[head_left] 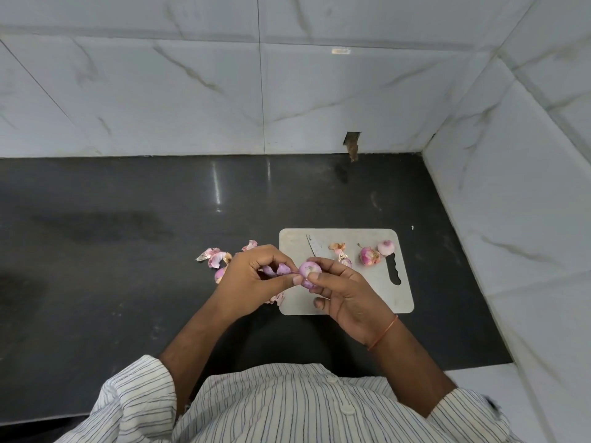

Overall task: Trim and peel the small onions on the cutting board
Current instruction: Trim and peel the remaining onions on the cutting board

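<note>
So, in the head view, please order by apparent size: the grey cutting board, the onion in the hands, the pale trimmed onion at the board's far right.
1. Grey rectangular cutting board
2. Held purple onion
3. Pale trimmed onion; it lies farther away, so this ranking is unsure.

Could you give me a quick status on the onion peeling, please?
Right hand holds onion; left hand pulls a skin strip. Two onions wait on cutting board. Nothing in the way.

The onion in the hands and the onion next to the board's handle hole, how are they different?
The held onion is up off the board, pinched by the right hand; the far onion rests on the cutting board. The held onion has skin trailing into the left hand; the far onion looks smooth. Both are small and pinkish-purple.
</note>
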Action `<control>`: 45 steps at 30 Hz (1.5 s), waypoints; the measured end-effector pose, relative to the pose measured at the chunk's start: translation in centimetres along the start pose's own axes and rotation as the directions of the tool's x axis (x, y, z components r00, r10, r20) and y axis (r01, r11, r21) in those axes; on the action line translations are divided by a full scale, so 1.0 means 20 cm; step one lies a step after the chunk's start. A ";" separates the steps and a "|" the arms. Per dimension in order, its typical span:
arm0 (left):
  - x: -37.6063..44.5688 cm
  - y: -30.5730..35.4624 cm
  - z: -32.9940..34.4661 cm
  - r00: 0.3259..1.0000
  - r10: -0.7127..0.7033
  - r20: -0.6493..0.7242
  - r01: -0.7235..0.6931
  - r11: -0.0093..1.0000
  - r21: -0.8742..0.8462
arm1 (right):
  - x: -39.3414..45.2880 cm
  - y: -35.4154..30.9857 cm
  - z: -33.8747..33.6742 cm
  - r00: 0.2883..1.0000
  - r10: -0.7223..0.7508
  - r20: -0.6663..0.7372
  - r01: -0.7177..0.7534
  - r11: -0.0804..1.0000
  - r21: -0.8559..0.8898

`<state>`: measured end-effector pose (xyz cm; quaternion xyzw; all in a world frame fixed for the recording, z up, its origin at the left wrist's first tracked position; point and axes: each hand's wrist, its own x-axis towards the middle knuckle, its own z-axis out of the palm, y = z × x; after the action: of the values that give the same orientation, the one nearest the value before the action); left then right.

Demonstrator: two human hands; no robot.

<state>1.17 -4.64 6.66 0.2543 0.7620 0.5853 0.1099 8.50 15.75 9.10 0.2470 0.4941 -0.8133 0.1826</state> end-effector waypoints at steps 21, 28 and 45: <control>-0.02 0.03 0.09 0.980 0.111 -0.164 -0.094 0.990 0.109 | 0.04 0.04 0.07 0.999 0.002 0.043 -0.020 0.908 0.419; -0.02 0.01 -0.02 0.997 0.014 -0.082 -0.017 0.999 -0.034 | 0.04 0.02 0.06 1.000 0.018 -0.016 -0.012 0.946 0.325; -0.03 -0.36 -0.17 0.894 -0.426 -0.141 0.448 0.865 0.225 | 0.26 0.14 0.02 0.977 0.065 -0.203 -0.086 0.992 -0.095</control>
<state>-1.77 -9.09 0.78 0.0615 0.8717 0.4542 0.1735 5.78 13.87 4.21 0.3361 0.5415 -0.7503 0.1756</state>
